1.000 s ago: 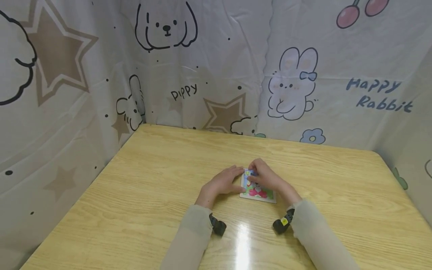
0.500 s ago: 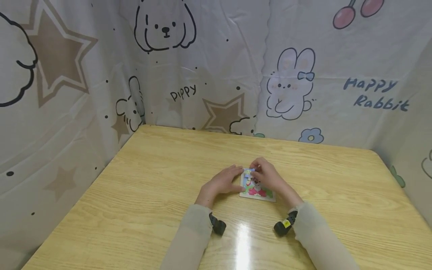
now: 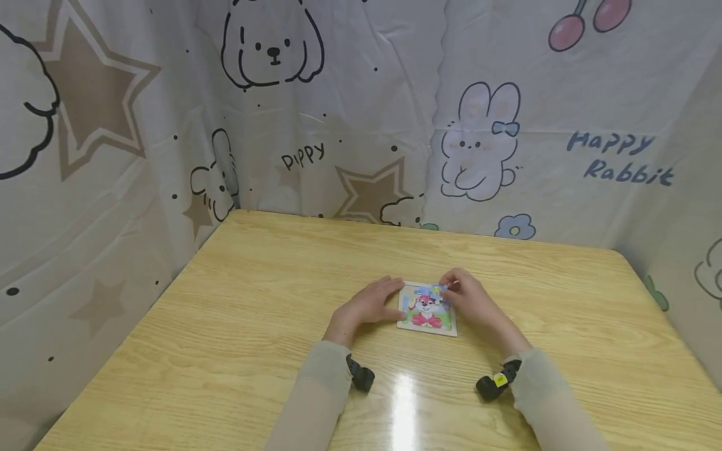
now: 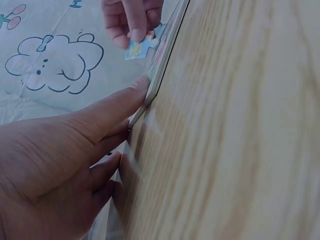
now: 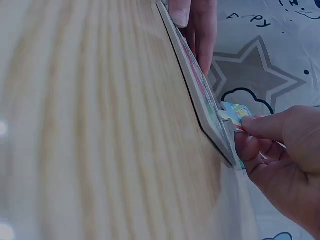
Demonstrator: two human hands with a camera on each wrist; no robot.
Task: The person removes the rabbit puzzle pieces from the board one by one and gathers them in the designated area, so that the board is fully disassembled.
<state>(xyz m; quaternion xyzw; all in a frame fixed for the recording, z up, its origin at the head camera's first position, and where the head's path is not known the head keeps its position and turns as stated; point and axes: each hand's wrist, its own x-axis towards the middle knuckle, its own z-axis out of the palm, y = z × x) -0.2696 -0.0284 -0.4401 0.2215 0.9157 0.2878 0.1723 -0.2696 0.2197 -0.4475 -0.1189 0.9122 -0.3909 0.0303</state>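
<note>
A small square jigsaw puzzle (image 3: pixel 425 321) lies in its pale tray on the table, showing a pink and white cartoon animal on green. Bare tray shows at its upper left. My left hand (image 3: pixel 366 305) rests along the tray's left side, fingers stretched toward the far corner and thumb on the near part of the edge. Between thumb and fingers, my right hand (image 3: pixel 472 302) pinches a blue and yellow puzzle piece (image 4: pixel 136 51) over the puzzle's upper right. In the right wrist view the piece (image 5: pixel 235 109) stands tilted above the tray's surface. The right fingers hide part of that corner.
The wood-grain table (image 3: pixel 271 282) extends around the puzzle on all sides. A printed curtain (image 3: pixel 350 113) hangs behind its far edge and along both sides. Black cameras are strapped to both wrists, close over the tabletop.
My right hand has moved right with the puzzle piece, from the puzzle's upper left to its upper right, uncovering more of the picture. My left hand stays at the tray's left edge.
</note>
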